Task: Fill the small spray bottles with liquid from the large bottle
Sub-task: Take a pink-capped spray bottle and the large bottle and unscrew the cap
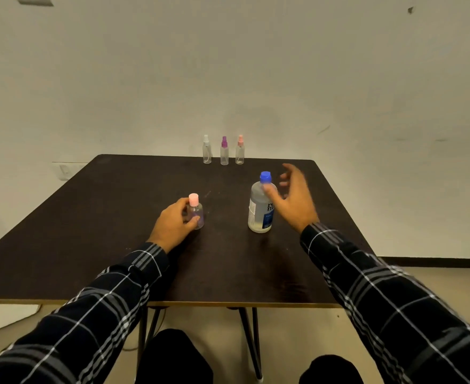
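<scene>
While upright, pink-capped bottle (197, 212) between the left fingers (193, 222)

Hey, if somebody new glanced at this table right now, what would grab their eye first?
Probably the large bottle with its bright blue cap, standing right of centre on the dark table, with the right hand open beside it. Next, the left hand gripping a small pink-capped bottle near the middle. Three small spray bottles stand in a row at the far edge.

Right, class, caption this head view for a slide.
Left hand grips a pink-capped bottle; right hand, open, reaches for the blue-capped large bottle.
</scene>
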